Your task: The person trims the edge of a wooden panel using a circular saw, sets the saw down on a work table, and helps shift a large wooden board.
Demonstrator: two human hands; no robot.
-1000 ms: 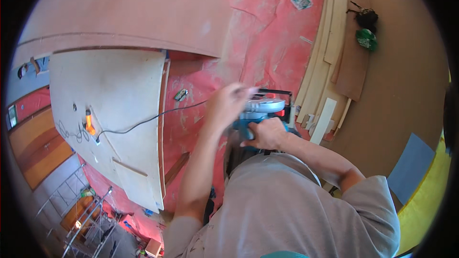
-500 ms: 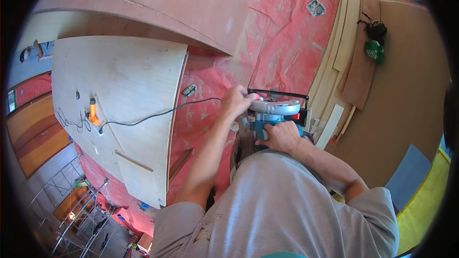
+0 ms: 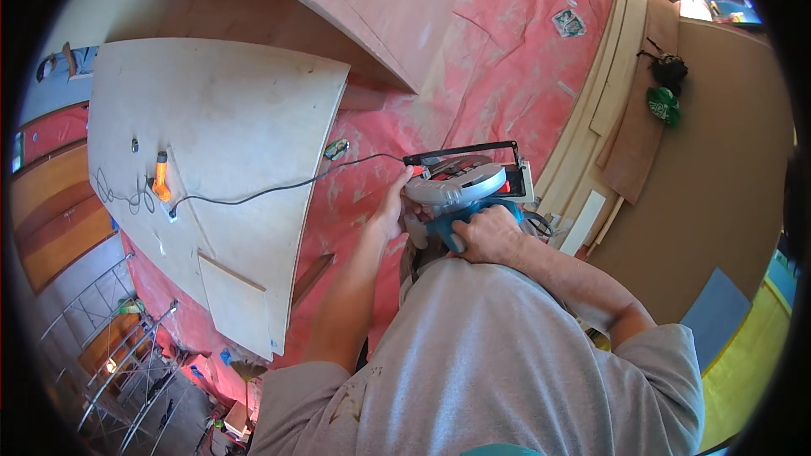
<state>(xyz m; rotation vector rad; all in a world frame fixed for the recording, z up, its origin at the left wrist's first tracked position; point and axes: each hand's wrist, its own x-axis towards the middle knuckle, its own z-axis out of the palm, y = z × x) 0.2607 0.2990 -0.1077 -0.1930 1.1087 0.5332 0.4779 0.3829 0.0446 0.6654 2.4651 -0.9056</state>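
Note:
A circular saw point(image 3: 460, 188) with a teal body, silver blade guard and black base frame is held in front of my belly. My right hand point(image 3: 492, 236) is wrapped round its teal handle. At the saw's left end, my left hand point(image 3: 391, 211) grips the guard side near a small red part, its fingers partly hidden behind the saw. The base frame is turned up and away from me. A black cord point(image 3: 253, 205) runs left from beside the saw, across a large pale plywood sheet point(image 3: 245, 110).
An orange-and-black power tool point(image 3: 161, 177) lies on the plywood. Red sheeting point(image 3: 515, 76) covers the floor. Long boards point(image 3: 604, 93), a brown panel point(image 3: 710, 169) and a green bag point(image 3: 663, 105) are at the right. A large wooden panel point(image 3: 372, 0) rises ahead; metal scaffolding point(image 3: 139, 371) stands lower left.
The saw has tilted and shifted slightly left, showing more of its base frame. My left hand has moved down and left along it; the right hand keeps its hold. The view has turned somewhat.

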